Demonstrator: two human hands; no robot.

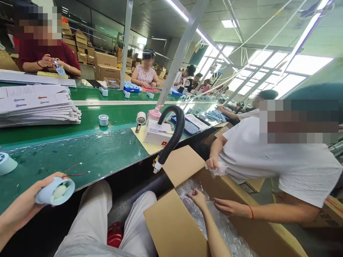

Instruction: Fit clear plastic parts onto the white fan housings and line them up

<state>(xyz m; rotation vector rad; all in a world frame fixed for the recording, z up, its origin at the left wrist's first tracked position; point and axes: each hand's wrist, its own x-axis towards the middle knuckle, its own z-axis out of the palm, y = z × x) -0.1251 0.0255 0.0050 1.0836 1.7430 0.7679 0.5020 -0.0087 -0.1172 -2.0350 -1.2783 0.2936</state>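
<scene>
My left hand (32, 198) is closed around a small light-blue round fan housing (55, 191) at the lower left, just off the green bench edge. Thin red wires (75, 170) run from it onto the bench. My right hand (197, 197) reaches into an open cardboard box (171, 221) at the lower middle. Its fingers lie stretched out on the clear plastic bags (214, 221) inside and hold nothing that I can see. A co-worker's hand with a red wristband (227, 207) lies in the same box, close beside mine.
The co-worker in a white shirt (268, 157) leans over the box from the right. A black corrugated hose (175, 132) hangs off a white unit (158, 132) on the bench. A paper stack (37, 107) and small blue parts (103, 120) lie on the green belt (88, 153). Other people sit opposite.
</scene>
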